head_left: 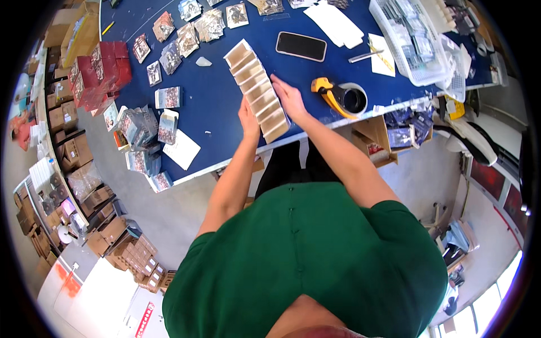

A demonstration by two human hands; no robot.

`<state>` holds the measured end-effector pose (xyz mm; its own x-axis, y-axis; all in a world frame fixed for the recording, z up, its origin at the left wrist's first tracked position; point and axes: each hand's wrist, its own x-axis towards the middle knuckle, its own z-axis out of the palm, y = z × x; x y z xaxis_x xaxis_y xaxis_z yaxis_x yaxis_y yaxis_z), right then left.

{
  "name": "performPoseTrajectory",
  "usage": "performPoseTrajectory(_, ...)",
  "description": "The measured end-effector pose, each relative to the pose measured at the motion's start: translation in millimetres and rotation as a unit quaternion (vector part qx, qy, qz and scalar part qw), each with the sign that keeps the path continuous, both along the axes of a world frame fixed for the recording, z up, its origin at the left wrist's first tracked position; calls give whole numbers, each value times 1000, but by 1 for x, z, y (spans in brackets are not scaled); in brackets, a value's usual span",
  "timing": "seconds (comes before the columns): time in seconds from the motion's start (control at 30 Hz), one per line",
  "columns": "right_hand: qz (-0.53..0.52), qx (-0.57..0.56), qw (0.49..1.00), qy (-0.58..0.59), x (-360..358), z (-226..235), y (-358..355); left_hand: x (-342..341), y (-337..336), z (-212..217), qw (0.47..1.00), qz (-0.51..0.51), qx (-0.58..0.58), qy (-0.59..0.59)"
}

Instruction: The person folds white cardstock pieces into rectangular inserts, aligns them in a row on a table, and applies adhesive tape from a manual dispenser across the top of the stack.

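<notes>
A long, narrow cardboard box, pale inside and split into several compartments by cross dividers, slants over the blue table in front of me. The compartments that show have nothing in them. My left hand grips its left side near the close end. Against its right side lies my right hand, fingers along the wall, so the box is held between both hands. A yellow tape dispenser with a roll of tape rests to the right of my right hand. Beyond it lies a dark-screened phone.
Piles of picture cards cover the far left of the table. Stacked card packs and red boxes stand on the left. A white plastic basket of packs sits far right, near a pen. Below the edge hangs an open carton.
</notes>
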<state>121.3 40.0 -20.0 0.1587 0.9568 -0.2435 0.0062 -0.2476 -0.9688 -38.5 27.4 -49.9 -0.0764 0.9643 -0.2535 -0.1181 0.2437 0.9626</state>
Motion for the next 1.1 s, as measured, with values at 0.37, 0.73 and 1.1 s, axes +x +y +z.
performPoseTrajectory(0.37, 74, -25, 991, -113, 95, 39, -118, 9, -42, 126, 979, -63, -154, 119)
performPoseTrajectory(0.73, 118, -31, 986, 117, 103, 69, -163, 27, -40, 182, 948, -60, -307, -62)
performPoseTrajectory(1.1, 15, -114, 947, 299, 82, 72, -110, 61, -50, 208, 940, 9, -321, -114)
